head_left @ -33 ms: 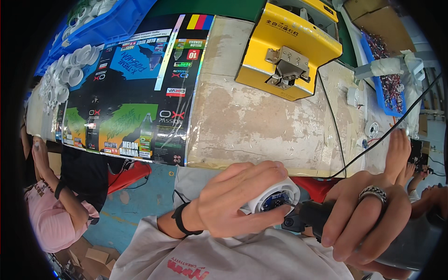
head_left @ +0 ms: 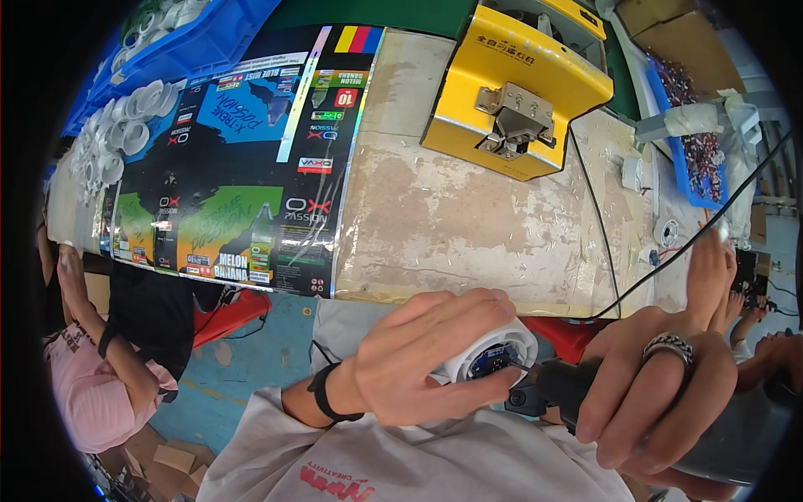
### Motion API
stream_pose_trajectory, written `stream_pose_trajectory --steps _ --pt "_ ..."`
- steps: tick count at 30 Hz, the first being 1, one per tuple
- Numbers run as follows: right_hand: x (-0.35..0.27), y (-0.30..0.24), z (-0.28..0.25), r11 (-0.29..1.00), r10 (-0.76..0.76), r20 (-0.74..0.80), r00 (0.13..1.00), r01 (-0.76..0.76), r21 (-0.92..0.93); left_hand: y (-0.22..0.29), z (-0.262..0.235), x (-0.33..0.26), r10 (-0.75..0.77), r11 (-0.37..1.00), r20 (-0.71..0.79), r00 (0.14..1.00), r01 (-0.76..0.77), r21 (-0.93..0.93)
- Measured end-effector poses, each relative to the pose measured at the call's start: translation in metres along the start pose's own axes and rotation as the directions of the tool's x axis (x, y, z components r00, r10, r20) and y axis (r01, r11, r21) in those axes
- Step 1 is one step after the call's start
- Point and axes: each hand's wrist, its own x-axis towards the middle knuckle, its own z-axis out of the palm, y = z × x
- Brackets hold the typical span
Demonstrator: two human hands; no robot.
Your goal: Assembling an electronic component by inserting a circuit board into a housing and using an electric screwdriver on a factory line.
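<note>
My left hand (head_left: 431, 356), with a black band at the wrist, is closed round a white round plastic housing (head_left: 525, 336) just in front of the table edge. Inside the housing's open face sits a small blue circuit board (head_left: 492, 360). My right hand (head_left: 657, 381), wearing a ring, grips a dark electric screwdriver (head_left: 562, 386). Its thin bit points left and meets the board near my left fingertips; whether it sits on a screw is too small to tell. Part of the screwdriver's body is hidden behind my right fingers.
A yellow tape dispenser (head_left: 510, 92) stands on the worn table (head_left: 468, 226). To the left, white plastic rings (head_left: 113, 138) lie by a blue crate (head_left: 196, 50) on printed sheeting (head_left: 242, 167). A blue tray of small parts (head_left: 690, 125) and a black cable (head_left: 711, 222) are right. Co-workers sit both sides.
My hands, the housing and the screwdriver look the same. The co-worker's hand at the right has shifted slightly, and the hand of the co-worker at the left has moved a little.
</note>
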Motion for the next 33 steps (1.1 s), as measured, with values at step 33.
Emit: stream_pose_trajectory --steps 33 --pt "-0.024 -0.003 0.003 0.989 0.009 0.106 0.994 -0.024 0.143 -0.003 -0.005 -0.003 -0.035 0.995 0.001 0.999 0.035 -0.094"
